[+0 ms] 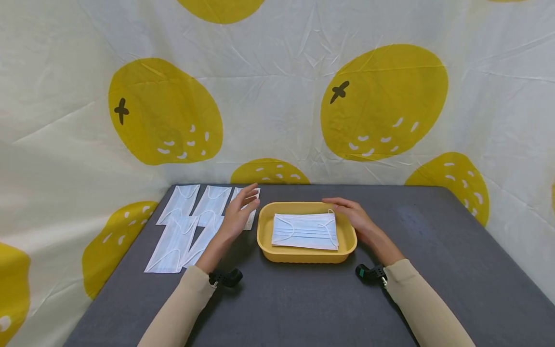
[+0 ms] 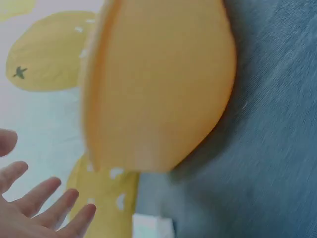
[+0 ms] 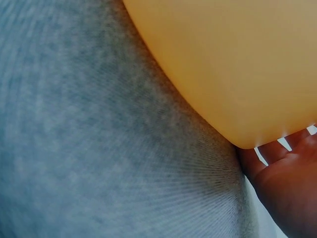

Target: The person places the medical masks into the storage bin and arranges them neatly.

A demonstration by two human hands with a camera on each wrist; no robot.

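A yellow tray (image 1: 264, 231) stands in the middle of the dark grey table (image 1: 433, 270) with a white face mask (image 1: 305, 231) lying flat inside it. My left hand (image 1: 240, 213) hovers just left of the tray with fingers straight and spread, over several masks (image 1: 186, 226) laid out on the table. My right hand (image 1: 351, 212) lies at the tray's far right corner, fingers stretched along the rim beside the mask's ear loop. In the left wrist view my fingers (image 2: 39, 206) spread free beside the tray's wall (image 2: 158, 84). The right wrist view shows the tray's wall (image 3: 237, 64) and my palm (image 3: 292, 188) against it.
A cloth backdrop (image 1: 277, 96) printed with yellow fruit surrounds the table on three sides. The loose masks fill the table's far left corner. Bare grey tabletop lies right of the tray and along the front edge.
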